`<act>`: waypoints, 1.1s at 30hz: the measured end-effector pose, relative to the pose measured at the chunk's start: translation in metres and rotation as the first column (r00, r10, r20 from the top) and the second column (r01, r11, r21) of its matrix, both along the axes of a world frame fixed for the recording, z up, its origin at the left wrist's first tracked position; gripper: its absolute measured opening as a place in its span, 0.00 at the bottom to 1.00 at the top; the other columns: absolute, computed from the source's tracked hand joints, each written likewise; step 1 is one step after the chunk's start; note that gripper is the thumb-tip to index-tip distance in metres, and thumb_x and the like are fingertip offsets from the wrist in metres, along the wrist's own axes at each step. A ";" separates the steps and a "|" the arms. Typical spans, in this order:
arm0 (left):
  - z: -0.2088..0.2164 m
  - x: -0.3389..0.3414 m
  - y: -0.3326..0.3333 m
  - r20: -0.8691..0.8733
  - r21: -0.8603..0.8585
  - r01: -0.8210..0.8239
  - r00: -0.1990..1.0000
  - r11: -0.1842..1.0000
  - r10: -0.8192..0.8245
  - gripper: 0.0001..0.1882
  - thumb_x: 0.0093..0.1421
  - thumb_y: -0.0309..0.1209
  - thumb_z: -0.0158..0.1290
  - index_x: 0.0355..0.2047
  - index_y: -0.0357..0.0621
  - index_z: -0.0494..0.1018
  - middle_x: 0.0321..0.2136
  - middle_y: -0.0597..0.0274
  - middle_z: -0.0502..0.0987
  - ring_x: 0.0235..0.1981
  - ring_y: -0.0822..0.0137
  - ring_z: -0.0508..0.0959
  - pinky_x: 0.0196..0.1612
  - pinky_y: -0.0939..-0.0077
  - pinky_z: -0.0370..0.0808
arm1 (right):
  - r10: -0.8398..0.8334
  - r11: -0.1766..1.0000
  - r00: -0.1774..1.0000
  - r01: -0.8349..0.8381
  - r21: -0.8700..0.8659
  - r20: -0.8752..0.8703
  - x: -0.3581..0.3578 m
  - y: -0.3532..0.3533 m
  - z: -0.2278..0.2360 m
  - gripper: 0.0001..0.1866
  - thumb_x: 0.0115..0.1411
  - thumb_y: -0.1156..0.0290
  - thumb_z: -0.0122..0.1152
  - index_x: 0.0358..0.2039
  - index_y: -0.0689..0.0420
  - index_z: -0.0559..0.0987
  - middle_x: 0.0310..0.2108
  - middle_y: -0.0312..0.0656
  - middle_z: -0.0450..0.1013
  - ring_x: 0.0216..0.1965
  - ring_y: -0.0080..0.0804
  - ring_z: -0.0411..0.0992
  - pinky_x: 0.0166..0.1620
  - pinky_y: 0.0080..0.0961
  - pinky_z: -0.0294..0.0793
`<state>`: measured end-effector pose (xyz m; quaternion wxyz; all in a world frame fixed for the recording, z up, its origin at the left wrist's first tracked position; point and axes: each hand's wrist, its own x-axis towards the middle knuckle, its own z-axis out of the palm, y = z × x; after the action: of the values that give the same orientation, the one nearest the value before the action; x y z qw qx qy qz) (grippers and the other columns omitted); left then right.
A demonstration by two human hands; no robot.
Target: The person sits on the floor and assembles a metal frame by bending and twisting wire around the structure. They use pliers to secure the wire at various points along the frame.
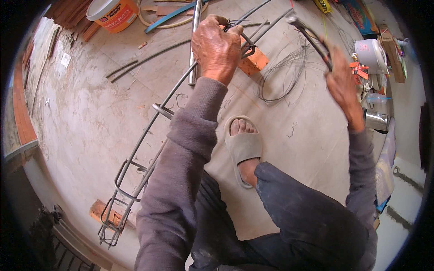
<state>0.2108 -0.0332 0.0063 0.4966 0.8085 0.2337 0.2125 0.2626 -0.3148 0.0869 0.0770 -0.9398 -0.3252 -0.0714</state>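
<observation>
My left hand [218, 47] is closed around the thin steel bars of a rebar cage [143, 134], with dark tie wire by its fingertips. Bent steel stirrups [162, 111] ring the bars, which run from the lower left up past the hand. A shiny metal tube [195, 25] passes beside the hand, partly behind it. My right hand [342, 81], blurred by motion, is wrapped round a dark-handled tool [316, 39] with a bright metal head. The head is near the far bars; whether it touches them I cannot tell.
Brick pieces [254, 62] [104, 213] lie under the cage. A loose coil of thin wire [289, 77] is on the floor. Far left stands an orange-and-white bucket [115, 16]; along the right are a white pot [370, 55] and a metal cup [376, 120]. My sandalled foot [244, 144] is between my arms.
</observation>
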 end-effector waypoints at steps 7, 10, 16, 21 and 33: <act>-0.011 -0.003 0.006 0.036 0.086 -0.032 0.999 0.996 0.029 0.19 0.52 0.40 0.66 0.39 0.40 0.83 0.30 0.52 0.85 0.29 0.62 0.85 0.36 0.69 0.80 | 0.404 0.890 0.789 -0.221 -0.399 0.462 0.060 0.099 0.066 0.26 0.60 0.81 0.54 0.60 0.50 0.72 0.56 0.53 0.69 0.52 0.50 0.73 0.55 0.39 0.75; -0.012 -0.004 0.008 0.080 0.073 -0.035 0.996 0.997 0.029 0.18 0.52 0.40 0.66 0.38 0.40 0.84 0.28 0.53 0.85 0.28 0.63 0.84 0.34 0.71 0.80 | 0.513 0.827 0.743 -0.294 -0.479 0.430 0.069 0.114 0.072 0.33 0.58 0.82 0.54 0.65 0.50 0.67 0.61 0.52 0.65 0.57 0.50 0.71 0.60 0.39 0.73; -0.001 -0.004 0.008 0.061 0.048 0.009 0.998 0.999 -0.012 0.14 0.54 0.40 0.67 0.33 0.42 0.84 0.25 0.51 0.83 0.27 0.55 0.84 0.35 0.63 0.80 | 0.626 0.751 0.695 -0.414 -0.514 0.355 0.072 0.132 0.077 0.36 0.55 0.83 0.55 0.66 0.51 0.67 0.62 0.52 0.65 0.60 0.48 0.69 0.60 0.38 0.73; -0.006 -0.002 0.007 0.152 0.211 -0.027 0.988 0.977 -0.006 0.14 0.56 0.41 0.65 0.27 0.41 0.81 0.18 0.53 0.80 0.21 0.56 0.82 0.29 0.64 0.78 | 0.563 0.772 0.738 -0.310 -0.556 0.371 0.069 0.129 0.071 0.35 0.57 0.81 0.56 0.66 0.49 0.67 0.64 0.52 0.65 0.60 0.47 0.69 0.60 0.38 0.73; -0.008 0.004 0.005 0.136 0.386 -0.046 0.991 0.921 -0.008 0.18 0.60 0.43 0.62 0.22 0.40 0.77 0.14 0.52 0.76 0.17 0.58 0.79 0.23 0.64 0.74 | 0.502 0.839 0.767 -0.319 -0.441 0.401 0.076 0.113 0.054 0.30 0.61 0.79 0.53 0.65 0.47 0.69 0.63 0.53 0.66 0.60 0.48 0.71 0.60 0.37 0.73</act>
<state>0.2146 -0.0283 -0.0015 0.3393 0.8722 0.1607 0.3136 0.3391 -0.2017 0.1411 -0.1633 -0.7904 -0.5415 -0.2352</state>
